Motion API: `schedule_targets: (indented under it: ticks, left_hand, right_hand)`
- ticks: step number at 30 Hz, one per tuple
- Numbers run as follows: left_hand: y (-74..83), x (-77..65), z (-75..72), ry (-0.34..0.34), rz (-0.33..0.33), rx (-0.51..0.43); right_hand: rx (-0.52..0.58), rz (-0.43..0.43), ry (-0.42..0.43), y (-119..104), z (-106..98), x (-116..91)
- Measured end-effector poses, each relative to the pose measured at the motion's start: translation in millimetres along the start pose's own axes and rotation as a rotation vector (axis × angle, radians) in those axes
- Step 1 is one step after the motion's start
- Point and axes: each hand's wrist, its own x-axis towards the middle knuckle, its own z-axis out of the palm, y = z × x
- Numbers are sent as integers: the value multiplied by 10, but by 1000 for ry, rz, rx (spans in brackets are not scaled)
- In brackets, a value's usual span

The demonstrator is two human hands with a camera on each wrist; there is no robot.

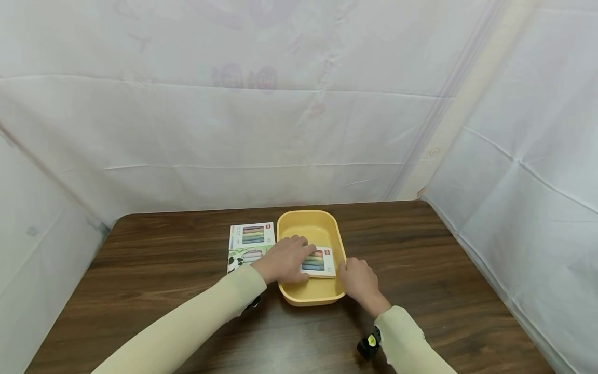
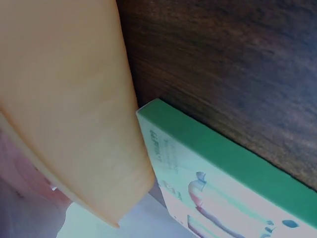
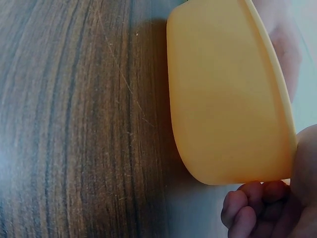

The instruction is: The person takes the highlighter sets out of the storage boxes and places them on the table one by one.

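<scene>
A yellow plastic basin (image 1: 308,222) stands on the table. Inside it, a white box of coloured sticks (image 1: 319,262) shows a row of colours through its window. My left hand (image 1: 286,258) reaches over the basin's left rim and grips the left part of this box, its thumb at the near edge and fingers at the far edge. My right hand (image 1: 359,279) pinches the basin's right rim near the front corner; in the right wrist view its curled fingers (image 3: 245,208) show under the rim. In the left wrist view the basin's wall hides most of the left hand.
Left of the basin lie a second white windowed box (image 1: 252,236) and a green-and-white box with a panda picture (image 1: 235,262), partly covered by the left arm. Dark wooden table (image 1: 163,270) surrounds them. White sheeting (image 1: 261,130) hangs behind and at both sides.
</scene>
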Motion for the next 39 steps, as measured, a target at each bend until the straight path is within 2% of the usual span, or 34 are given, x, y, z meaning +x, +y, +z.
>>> schedule_targets:
  ticks: [6,16,23,30,39]
  left_hand:
    - [20,-7,-33,19,21,43]
    - [51,-48,-127,8,26,62]
    - [44,-87,-194,19,45,102]
    - [32,-146,-222,-1,35,91]
    - [8,-219,-220,13,35,85]
  right_hand:
    - [-6,-3,-1,9,9,18]
    - [12,-2,-20,-11,15,38]
    - [-3,3,-3,-7,3,44]
    - [-2,5,2,6,8,39]
    - [5,1,1,2,31,34]
